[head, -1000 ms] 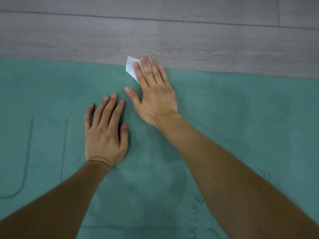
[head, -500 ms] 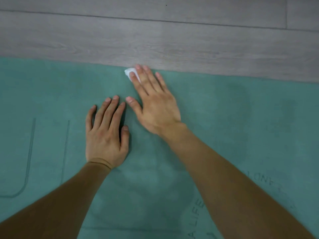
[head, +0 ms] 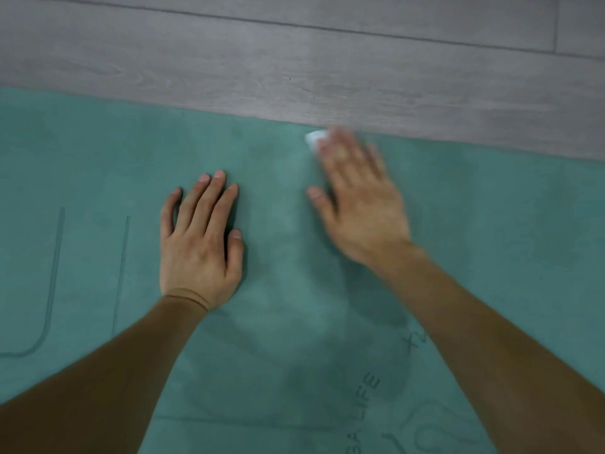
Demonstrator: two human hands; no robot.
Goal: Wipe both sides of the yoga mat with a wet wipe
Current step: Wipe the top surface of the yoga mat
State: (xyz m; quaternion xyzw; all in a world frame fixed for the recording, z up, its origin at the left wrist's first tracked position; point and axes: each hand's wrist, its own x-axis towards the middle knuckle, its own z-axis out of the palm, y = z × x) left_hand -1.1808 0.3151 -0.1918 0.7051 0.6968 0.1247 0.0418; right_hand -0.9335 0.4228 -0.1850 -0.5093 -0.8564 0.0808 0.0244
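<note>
Left hand (head: 199, 244) lies flat on the yoga mat (head: 491, 244), palm down, fingers straight and close together, thumb held a little apart, holding nothing. Right hand (head: 358, 204) is also palm down on the mat, closer to the mat's far edge, fingers stretched out and barely parted, thumb splayed toward the left hand. It's blurred, so exactly how the fingertips sit is hard to tell. Under those fingertips is the wet wipe (head: 315, 137), a small white wad, pressed onto the mat rather than pinched, as far as the blur lets on. Only a bit of it peeks out past the fingertips, on the left-hand side, right at the mat's far edge where the grey wooden floor (head: 294, 60) begins. The wipe's shape and long axis can't be made out. The mat itself runs long from side to side, its far edge slanting slightly down to the right, with dark lettering (head: 366, 391) near the right forearm.
</note>
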